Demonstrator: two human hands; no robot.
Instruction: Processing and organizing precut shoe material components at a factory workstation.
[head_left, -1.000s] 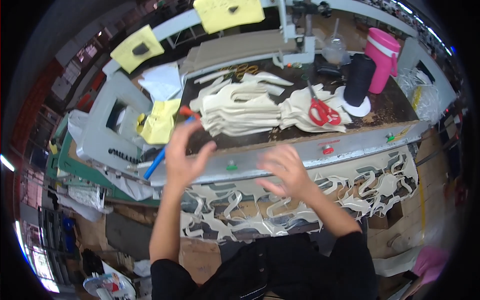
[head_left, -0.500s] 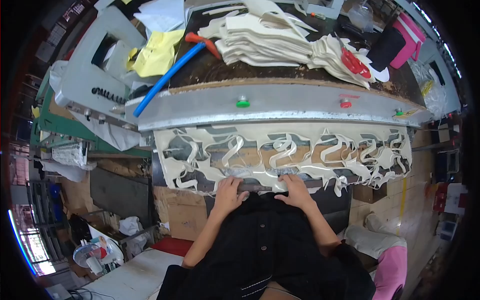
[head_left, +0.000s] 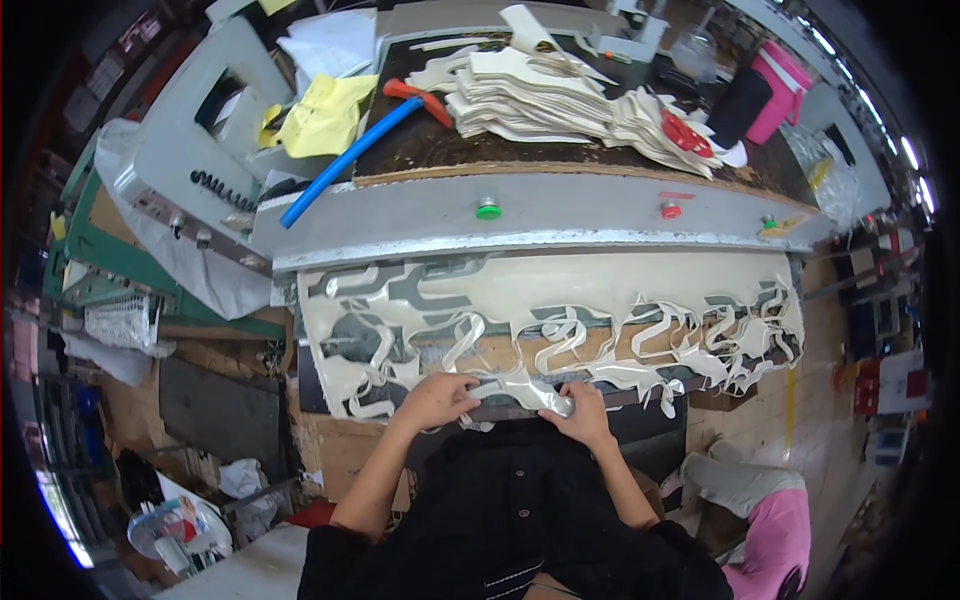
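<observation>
A wide cream sheet [head_left: 620, 280] with curved shapes cut out of it lies across the work surface before me. Thin looping strips remain between its holes, and its far part is whole except at the left. At the near edge, my left hand [head_left: 437, 402] has its fingers closed on the sheet, thumb and fingertips pinching the rim. My right hand [head_left: 582, 412] grips the same edge a little to the right, where a shiny, crumpled part shows between the hands. What lies under the right fingers is partly hidden.
Beyond the sheet runs a grey machine beam [head_left: 390, 225] with a green button [head_left: 488, 210] and a red button [head_left: 671, 211]. On the dark board above sit stacked cream cut pieces [head_left: 530, 95], a blue-handled hammer [head_left: 350, 155] and red-handled scissors [head_left: 685, 135]. A person's pink sleeve [head_left: 778, 535] shows lower right.
The sheet has come toward me, showing more of its whole far part. Both hands have moved nearer to my body with its edge, and the left has closed on it.
</observation>
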